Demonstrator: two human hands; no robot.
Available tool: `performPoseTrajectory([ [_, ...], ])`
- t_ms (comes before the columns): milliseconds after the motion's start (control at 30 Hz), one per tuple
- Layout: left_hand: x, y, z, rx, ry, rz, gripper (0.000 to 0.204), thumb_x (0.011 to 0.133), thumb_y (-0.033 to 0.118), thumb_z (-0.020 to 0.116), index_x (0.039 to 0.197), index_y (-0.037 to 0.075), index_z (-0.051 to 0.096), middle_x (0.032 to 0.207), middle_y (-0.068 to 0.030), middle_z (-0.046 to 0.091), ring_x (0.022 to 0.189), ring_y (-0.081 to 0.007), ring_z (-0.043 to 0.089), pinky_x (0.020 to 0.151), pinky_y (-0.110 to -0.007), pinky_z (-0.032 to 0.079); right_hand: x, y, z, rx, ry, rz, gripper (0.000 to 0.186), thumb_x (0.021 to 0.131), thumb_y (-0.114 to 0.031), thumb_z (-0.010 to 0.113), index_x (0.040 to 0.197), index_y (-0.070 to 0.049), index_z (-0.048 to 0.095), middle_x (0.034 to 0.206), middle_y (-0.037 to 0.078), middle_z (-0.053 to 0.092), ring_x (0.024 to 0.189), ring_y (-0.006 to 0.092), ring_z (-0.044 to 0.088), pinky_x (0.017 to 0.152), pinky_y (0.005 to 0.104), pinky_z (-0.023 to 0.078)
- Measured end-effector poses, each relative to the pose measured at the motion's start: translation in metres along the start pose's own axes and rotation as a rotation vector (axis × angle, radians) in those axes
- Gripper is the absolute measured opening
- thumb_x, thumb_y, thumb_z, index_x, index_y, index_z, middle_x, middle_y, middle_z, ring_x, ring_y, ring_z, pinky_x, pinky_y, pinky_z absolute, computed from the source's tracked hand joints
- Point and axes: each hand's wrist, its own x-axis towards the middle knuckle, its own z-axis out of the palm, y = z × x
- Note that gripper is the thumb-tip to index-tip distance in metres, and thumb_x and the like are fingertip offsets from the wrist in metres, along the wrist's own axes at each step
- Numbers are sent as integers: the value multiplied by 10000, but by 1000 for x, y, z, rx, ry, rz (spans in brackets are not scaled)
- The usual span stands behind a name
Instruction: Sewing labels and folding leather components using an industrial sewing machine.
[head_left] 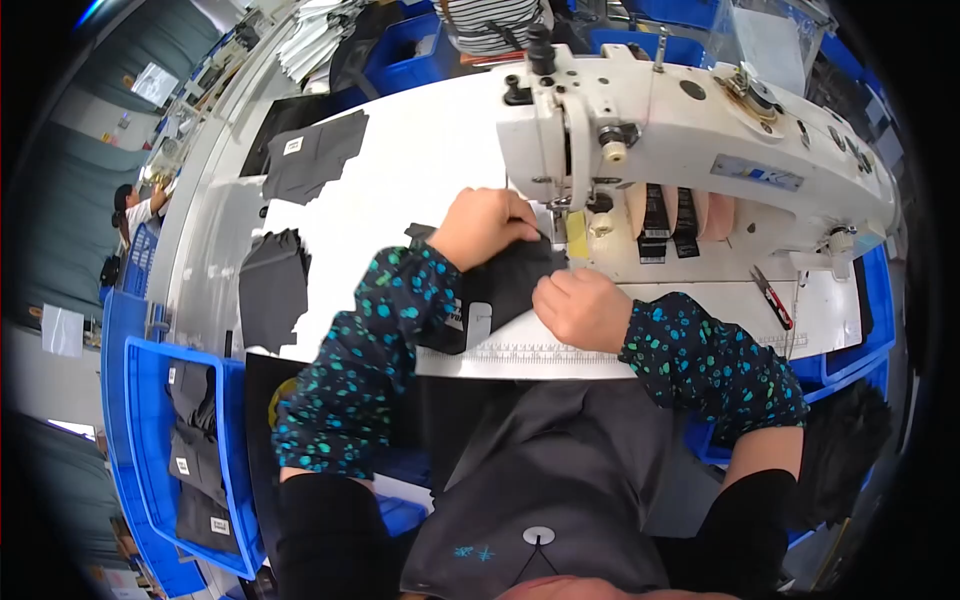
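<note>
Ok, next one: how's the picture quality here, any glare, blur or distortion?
All in the head view: white tabletop nearly washed out; dark cloth low in contrast, folds hard to read; fisheye bows the sewing machine and leaves black corners; right hand's fingers fairly clear; distant co-worker small and soft.

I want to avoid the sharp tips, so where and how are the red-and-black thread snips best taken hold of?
Probably by the handles, with the right hand coming from the near right: the thread snips lie flat, their pointed blades aimed away toward the sewing machine and their handles toward the person.
</note>
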Motion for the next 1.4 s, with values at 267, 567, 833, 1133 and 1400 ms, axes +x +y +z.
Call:
performPoseTrajectory([
  [267,7,-6,27,-212,-25,-222,161,808,159,786,927,53,764,817,-126,736,725,-302,690,691,-378,527,-23,9,4,63,27,12,98,762,-129,640,744,-37,614,716,31,494,615,142,554,511,267,452],
  [567,23,1,17,-261,-69,-203,336,830,121,810,1125,-5,710,1066,-107,744,951,-228,683,861,-346,537,-24,11,3,31,-121,18,207,806,-115,686,939,44,692,908,141,687,595,157,622,522,268,495],
  [833,31,-9,23,-205,-44,-160,353,752,112,842,1090,66,748,1039,-137,745,980,-300,702,858,-387,547,-24,16,10,-4,-23,45,169,759,-105,658,803,58,670,815,149,632,542,152,586,473,271,467],
  [1133,32,-19,28,-110,-47,-109,314,780,140,810,1080,71,748,1026,-141,741,985,-322,695,865,-406,541,-25,18,13,38,0,81,152,762,-114,655,820,26,666,827,131,618,521,135,558,459,274,447],
  [1400,21,-10,24,-6,60,-149,317,795,207,798,1088,98,745,1016,-106,734,974,-295,674,971,-498,465,-23,16,15,73,-19,112,154,782,-109,658,832,36,669,827,134,616,521,144,582,458,286,478],
])
